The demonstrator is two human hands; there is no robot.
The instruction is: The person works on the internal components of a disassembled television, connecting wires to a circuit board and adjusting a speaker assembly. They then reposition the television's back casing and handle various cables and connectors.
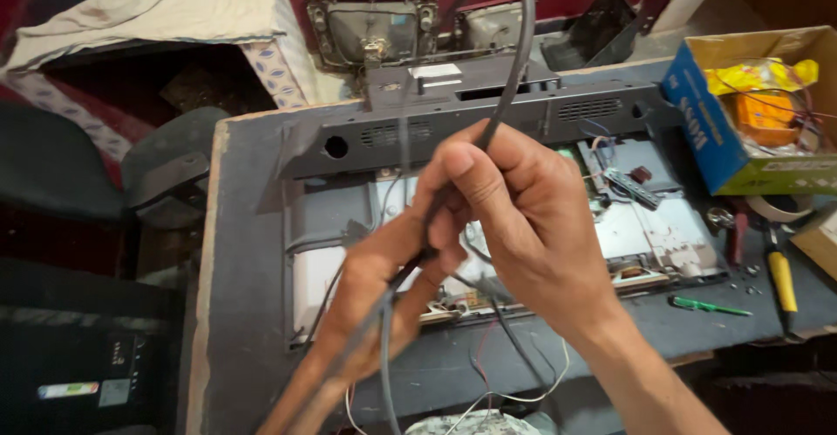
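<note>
Both hands are raised above an opened flat-screen set (488, 226) lying face down on a dark workbench (244, 252). My right hand (514, 217) pinches a thick black cable (514, 43) that loops up and over toward the top of the view. My left hand (384, 287) grips the same cable lower down, fingers closed around it, partly blurred. The cable runs down past my left wrist. The set's black rear frame (488, 121) and metal inner plates show behind the hands. Thin red and white wires (514, 374) hang near the bench's front edge.
An open blue cardboard box (741, 147) with yellow and orange parts sits at the right. A yellow-handled screwdriver (782, 278), a green-handled tool (711, 307) and a tape roll (780, 208) lie nearby. Old tube parts (375, 30) stand behind. A dark chair (166, 173) is left.
</note>
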